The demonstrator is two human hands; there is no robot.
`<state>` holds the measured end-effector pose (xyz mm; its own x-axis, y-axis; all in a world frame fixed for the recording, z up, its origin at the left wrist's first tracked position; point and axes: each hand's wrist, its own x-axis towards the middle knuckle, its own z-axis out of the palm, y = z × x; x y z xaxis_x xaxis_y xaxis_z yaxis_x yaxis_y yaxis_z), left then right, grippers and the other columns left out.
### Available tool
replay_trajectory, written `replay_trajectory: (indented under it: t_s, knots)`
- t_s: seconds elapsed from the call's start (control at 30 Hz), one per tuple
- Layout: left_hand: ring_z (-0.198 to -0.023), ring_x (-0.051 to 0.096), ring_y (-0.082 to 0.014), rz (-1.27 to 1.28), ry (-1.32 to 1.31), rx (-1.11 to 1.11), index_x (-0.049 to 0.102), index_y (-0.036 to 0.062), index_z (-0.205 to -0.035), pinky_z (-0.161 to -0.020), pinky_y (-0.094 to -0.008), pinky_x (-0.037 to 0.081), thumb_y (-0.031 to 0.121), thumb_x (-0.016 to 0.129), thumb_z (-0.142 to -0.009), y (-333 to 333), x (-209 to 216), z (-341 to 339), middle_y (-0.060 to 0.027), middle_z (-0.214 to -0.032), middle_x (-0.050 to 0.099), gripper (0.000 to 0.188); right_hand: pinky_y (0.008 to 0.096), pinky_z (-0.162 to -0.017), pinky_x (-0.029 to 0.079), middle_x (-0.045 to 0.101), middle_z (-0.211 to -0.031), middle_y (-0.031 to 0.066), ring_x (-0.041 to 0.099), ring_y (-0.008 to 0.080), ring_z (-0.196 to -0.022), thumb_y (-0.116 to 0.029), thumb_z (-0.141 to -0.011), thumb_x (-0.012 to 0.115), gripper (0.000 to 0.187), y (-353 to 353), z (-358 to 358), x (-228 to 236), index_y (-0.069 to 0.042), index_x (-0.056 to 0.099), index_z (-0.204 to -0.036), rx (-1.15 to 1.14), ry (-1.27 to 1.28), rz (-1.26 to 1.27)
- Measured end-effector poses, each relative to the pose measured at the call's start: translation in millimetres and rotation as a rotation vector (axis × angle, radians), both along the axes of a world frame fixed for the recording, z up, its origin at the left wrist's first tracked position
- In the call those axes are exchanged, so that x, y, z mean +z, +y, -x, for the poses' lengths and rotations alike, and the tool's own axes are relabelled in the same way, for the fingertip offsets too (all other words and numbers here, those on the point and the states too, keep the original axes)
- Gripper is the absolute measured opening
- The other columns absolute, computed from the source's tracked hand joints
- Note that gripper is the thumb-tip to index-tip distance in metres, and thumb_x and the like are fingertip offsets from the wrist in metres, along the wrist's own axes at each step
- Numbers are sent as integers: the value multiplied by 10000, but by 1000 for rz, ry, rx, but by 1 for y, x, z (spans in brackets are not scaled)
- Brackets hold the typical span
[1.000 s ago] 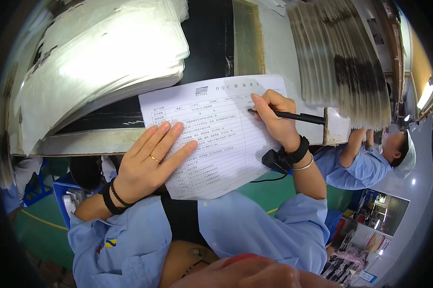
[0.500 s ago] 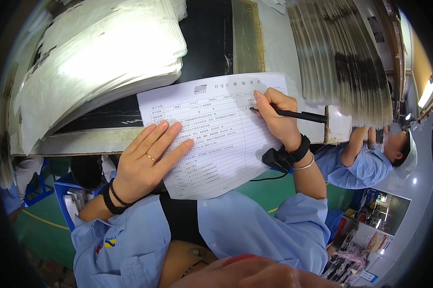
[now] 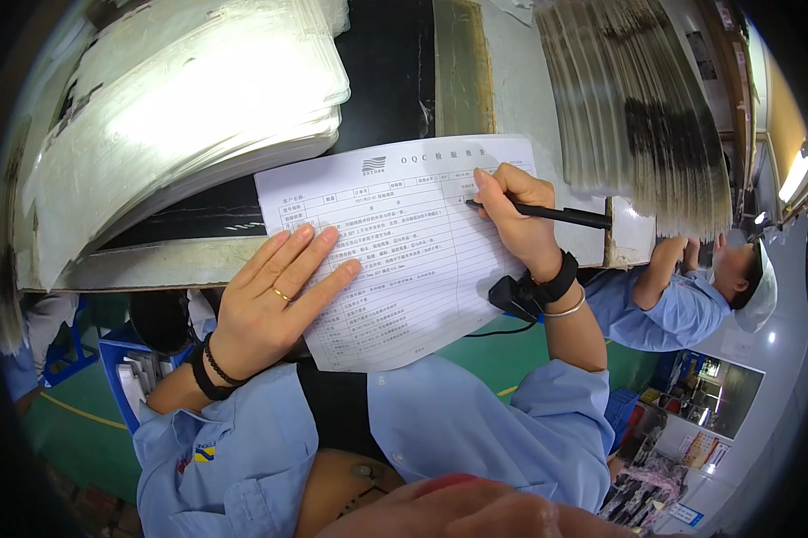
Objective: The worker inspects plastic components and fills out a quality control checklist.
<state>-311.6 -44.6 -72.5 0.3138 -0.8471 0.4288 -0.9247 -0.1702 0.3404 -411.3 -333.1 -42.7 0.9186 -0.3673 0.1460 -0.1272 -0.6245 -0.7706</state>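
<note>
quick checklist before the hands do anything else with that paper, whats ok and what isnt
1. Pen held securely: ok, it sits between the thumb and fingers of the right hand.
2. Left hand on the paper: ok, it lies flat over the left side.
3. Paper fully on the table: not ok, its lower part reaches past the near edge.
4. Pen tip pressing on the paper: cannot tell, it is right at the surface.
5. Paper clear of the white stack at left: cannot tell, their edges meet in this view.
</note>
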Motion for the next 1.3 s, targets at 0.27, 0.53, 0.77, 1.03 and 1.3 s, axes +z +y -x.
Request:
replay_trajectory:
  t_s: [0.27, 0.53, 0.77, 1.03, 1.3]
  knots:
    - [-1125, 586, -248, 6, -55, -3, 693, 169, -1097, -973, -356, 465, 122, 612, -793, -6, 2, -1, -97, -1222, 613, 318, 252, -446, 299, 440, -514, 20, 347, 53, -494, -94, -874, 625, 307, -3, 1, 1, 3, 483, -620, -16, -20, 15]
    - [-1167, 565, -294, -9, 19, -7, 692, 165, -1088, -996, -407, 442, 81, 696, -736, -3, 3, 0, -127, -1242, 601, 362, 241, -452, 307, 454, -524, 15, 366, 46, -504, -88, -871, 629, 307, 1, -1, 2, 5, 484, -617, -21, -44, -9]
    - [-1164, 566, -296, -4, 15, -2, 694, 165, -1085, -994, -409, 443, 89, 697, -734, -3, 2, 0, -128, -1239, 603, 360, 246, -450, 301, 435, -526, 8, 355, 44, -504, -84, -871, 627, 307, 0, 0, 1, 5, 482, -615, -43, -55, 13]
    - [-1160, 570, -292, -7, 1, -3, 696, 166, -1081, -987, -411, 449, 92, 696, -735, -3, 3, 0, -127, -1238, 604, 354, 245, -450, 293, 430, -527, 13, 349, 46, -502, -83, -870, 626, 304, 0, 1, 3, 9, 479, -621, -25, -19, 24]
    - [-1156, 574, -295, -9, 2, -1, 697, 159, -1075, -987, -414, 449, 92, 700, -730, -3, 4, 0, -133, -1228, 609, 352, 245, -452, 290, 424, -528, 13, 346, 50, -503, -72, -867, 620, 303, -2, 1, 3, 8, 469, -617, -50, -50, 54]
